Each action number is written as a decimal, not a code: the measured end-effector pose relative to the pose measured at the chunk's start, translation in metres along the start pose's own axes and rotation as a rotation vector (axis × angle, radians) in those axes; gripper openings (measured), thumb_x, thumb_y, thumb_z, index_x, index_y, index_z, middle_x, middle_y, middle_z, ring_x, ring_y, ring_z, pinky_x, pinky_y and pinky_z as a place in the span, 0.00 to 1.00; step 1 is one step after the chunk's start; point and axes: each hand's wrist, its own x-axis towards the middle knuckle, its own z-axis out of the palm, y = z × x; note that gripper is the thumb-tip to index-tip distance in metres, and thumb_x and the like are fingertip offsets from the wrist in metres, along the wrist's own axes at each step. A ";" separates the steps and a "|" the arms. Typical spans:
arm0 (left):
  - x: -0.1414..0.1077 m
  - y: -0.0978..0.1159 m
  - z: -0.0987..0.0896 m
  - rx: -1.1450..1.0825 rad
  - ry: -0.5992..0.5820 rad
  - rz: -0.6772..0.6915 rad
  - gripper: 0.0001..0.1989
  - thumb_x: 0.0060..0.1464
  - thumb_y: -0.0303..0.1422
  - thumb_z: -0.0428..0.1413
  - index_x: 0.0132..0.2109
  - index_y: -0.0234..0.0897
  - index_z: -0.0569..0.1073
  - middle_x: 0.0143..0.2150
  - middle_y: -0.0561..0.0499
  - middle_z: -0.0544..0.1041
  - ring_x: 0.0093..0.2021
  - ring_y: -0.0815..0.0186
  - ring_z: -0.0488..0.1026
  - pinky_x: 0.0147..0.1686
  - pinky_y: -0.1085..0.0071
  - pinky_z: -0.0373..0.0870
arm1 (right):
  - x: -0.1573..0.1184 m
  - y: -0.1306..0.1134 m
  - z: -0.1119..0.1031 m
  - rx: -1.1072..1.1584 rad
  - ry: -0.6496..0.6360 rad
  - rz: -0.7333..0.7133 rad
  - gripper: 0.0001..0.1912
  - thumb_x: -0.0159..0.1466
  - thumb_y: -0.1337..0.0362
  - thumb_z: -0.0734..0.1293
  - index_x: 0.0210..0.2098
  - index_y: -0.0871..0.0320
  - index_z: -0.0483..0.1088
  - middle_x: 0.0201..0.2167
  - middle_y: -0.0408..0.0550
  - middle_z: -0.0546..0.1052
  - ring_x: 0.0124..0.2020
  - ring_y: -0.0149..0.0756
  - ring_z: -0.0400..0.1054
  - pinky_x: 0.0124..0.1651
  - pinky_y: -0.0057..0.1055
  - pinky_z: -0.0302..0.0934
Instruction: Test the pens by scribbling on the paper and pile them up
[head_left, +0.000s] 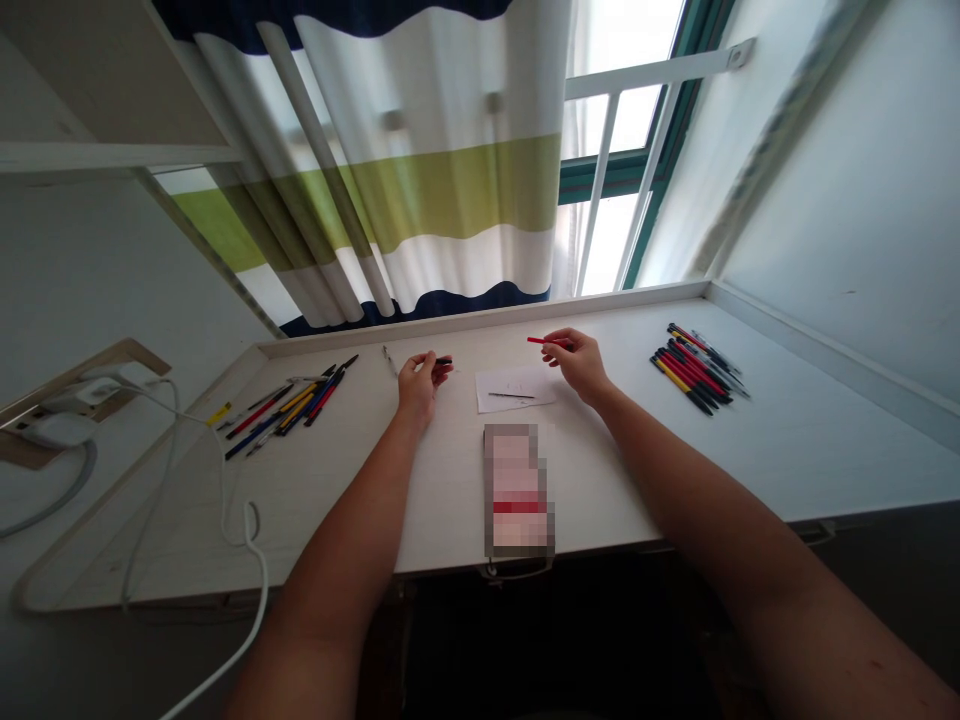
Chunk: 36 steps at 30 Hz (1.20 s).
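Two pinches, best kept light

Taking the paper slip (517, 384) as our dial's centre, our left hand (420, 383) sits at nine o'clock, thumb and fingers pinching one dark piece (444, 361); our right hand (579, 358), at two, pinches one red piece (535, 340). We would do best, we judge, to grip softly near the ends, stay low over the desk (592, 480) and leave the slip unbumped. Counting, we find one thin dark rod (512, 395) on the slip, one blurred-out object (516, 480) at six, one loose pen (389, 361) between nine and ten, roughly ten left-side pens (300, 400) farther towards nine, roughly a dozen right-side pens (694, 372) at three; overlap hides exact totals
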 end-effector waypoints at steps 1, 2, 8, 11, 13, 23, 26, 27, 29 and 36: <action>0.001 0.002 -0.002 0.012 0.009 0.019 0.10 0.62 0.34 0.62 0.38 0.39 0.67 0.35 0.49 0.85 0.32 0.68 0.81 0.36 0.73 0.70 | -0.001 0.001 0.001 -0.047 -0.010 -0.026 0.08 0.56 0.62 0.74 0.34 0.57 0.74 0.28 0.46 0.78 0.30 0.36 0.73 0.34 0.33 0.68; 0.002 0.003 -0.004 0.047 0.016 0.058 0.10 0.61 0.34 0.62 0.38 0.39 0.67 0.35 0.49 0.85 0.32 0.68 0.81 0.36 0.72 0.69 | -0.002 0.002 0.002 -0.085 -0.026 -0.041 0.08 0.57 0.62 0.74 0.34 0.57 0.74 0.27 0.46 0.78 0.29 0.35 0.73 0.33 0.33 0.67; -0.005 0.001 -0.005 0.605 -0.287 0.368 0.06 0.52 0.29 0.67 0.36 0.38 0.77 0.31 0.51 0.82 0.34 0.65 0.78 0.38 0.71 0.68 | -0.004 0.003 0.005 -0.182 -0.102 -0.066 0.06 0.59 0.63 0.73 0.33 0.59 0.76 0.23 0.43 0.74 0.25 0.33 0.69 0.31 0.31 0.65; -0.005 -0.004 -0.001 0.646 -0.312 0.389 0.04 0.57 0.30 0.62 0.40 0.37 0.77 0.35 0.50 0.82 0.37 0.64 0.78 0.41 0.69 0.71 | -0.005 0.001 0.004 -0.165 -0.123 -0.047 0.04 0.59 0.65 0.72 0.34 0.59 0.77 0.24 0.43 0.75 0.25 0.33 0.69 0.31 0.32 0.66; -0.004 -0.006 -0.002 0.681 -0.284 0.394 0.03 0.58 0.30 0.60 0.40 0.37 0.76 0.36 0.50 0.81 0.37 0.64 0.77 0.42 0.68 0.72 | -0.006 0.001 0.004 -0.161 -0.174 -0.032 0.03 0.59 0.67 0.71 0.33 0.59 0.77 0.24 0.44 0.75 0.26 0.33 0.70 0.33 0.32 0.66; -0.002 -0.004 -0.016 1.167 -0.300 0.460 0.06 0.57 0.24 0.56 0.39 0.37 0.77 0.43 0.45 0.81 0.46 0.59 0.76 0.50 0.61 0.74 | -0.005 0.005 -0.002 -0.722 -0.325 -0.053 0.02 0.60 0.67 0.71 0.34 0.56 0.75 0.38 0.50 0.80 0.39 0.40 0.72 0.42 0.36 0.66; -0.004 -0.001 -0.012 1.204 -0.293 0.543 0.07 0.59 0.26 0.56 0.42 0.37 0.79 0.45 0.44 0.81 0.49 0.57 0.74 0.54 0.58 0.72 | -0.006 0.004 -0.003 -0.823 -0.358 -0.134 0.04 0.63 0.65 0.70 0.37 0.56 0.77 0.42 0.52 0.79 0.47 0.45 0.71 0.50 0.41 0.65; -0.006 0.000 -0.009 1.212 -0.315 0.579 0.08 0.61 0.27 0.56 0.43 0.37 0.80 0.46 0.44 0.81 0.51 0.56 0.74 0.56 0.57 0.71 | -0.006 0.004 -0.002 -0.837 -0.374 -0.176 0.06 0.63 0.64 0.70 0.39 0.56 0.79 0.44 0.53 0.79 0.50 0.48 0.70 0.54 0.44 0.64; -0.014 0.000 0.000 1.232 -0.405 0.635 0.09 0.63 0.30 0.57 0.47 0.38 0.81 0.48 0.45 0.81 0.54 0.55 0.72 0.59 0.55 0.68 | -0.008 0.003 -0.001 -0.849 -0.431 -0.264 0.07 0.64 0.62 0.70 0.40 0.55 0.81 0.48 0.54 0.78 0.56 0.51 0.67 0.59 0.50 0.61; -0.038 -0.015 0.037 1.425 -0.652 0.647 0.11 0.67 0.36 0.57 0.49 0.42 0.84 0.50 0.45 0.82 0.56 0.52 0.70 0.59 0.52 0.64 | -0.012 0.007 0.009 -0.931 -0.539 -0.406 0.06 0.65 0.62 0.72 0.36 0.52 0.83 0.50 0.54 0.78 0.57 0.54 0.64 0.59 0.52 0.59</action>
